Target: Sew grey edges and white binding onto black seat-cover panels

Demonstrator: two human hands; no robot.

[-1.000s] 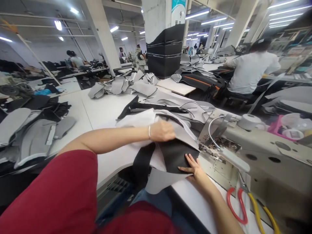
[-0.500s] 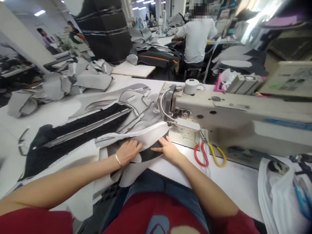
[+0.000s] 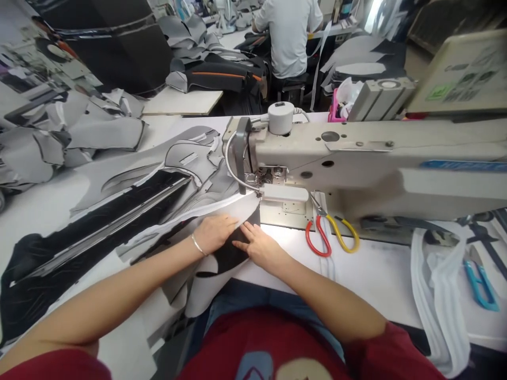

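Note:
My left hand [image 3: 216, 232] lies flat with fingers together on a grey and black fabric piece [image 3: 222, 258], a bracelet at its wrist. My right hand [image 3: 257, 245] presses flat on the same piece just right of it, fingers stretched toward the left hand. Both hands rest in front of the needle area of a beige sewing machine [image 3: 356, 158]. A white fabric edge [image 3: 214, 211] runs from the left up to the presser foot.
Red and yellow handled scissors [image 3: 330, 235] lie right of my hands under the machine arm. Blue snips [image 3: 481, 285] lie at far right beside white strips [image 3: 443, 295]. Black and grey cut pieces [image 3: 99, 216] cover the table's left. A person in a white shirt [image 3: 287, 31] sits beyond.
The view has tilted down and closer to the machine. Both hands have moved slightly together on the fabric, nearer the presser foot.

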